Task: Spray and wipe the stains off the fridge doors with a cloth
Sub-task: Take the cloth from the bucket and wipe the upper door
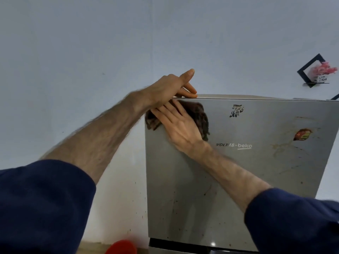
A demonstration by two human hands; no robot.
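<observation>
The person is pressing a dark brown, shaggy cloth (199, 114) flat against the top left corner of the upper door of a brushed silver-grey metal fridge (238, 162), up at about ten o'clock on the door face. The right hand (178, 123) is lying over the cloth with its fingers (166, 109) spread and flattened, palm down, no pinch at all, while the left hand (171, 88) is bracing at the top edge of the fridge, fingers pressed together and draped over the lip, thumb sticking up. That cloth looks soft, limp and light, so I would judge it is best worked under a flat palm as it is now, since it would bunch if gripped by a corner; the smooth door will probably let it slide easily. The door is looking far from clean: brownish smears (280, 145) are showing at about three o'clock beside a torn red and green sticker (302, 134), a worn black sticker (237, 110) is sitting at twelve o'clock, and dark specks are scattering toward six o'clock. No spray bottle is showing.
</observation>
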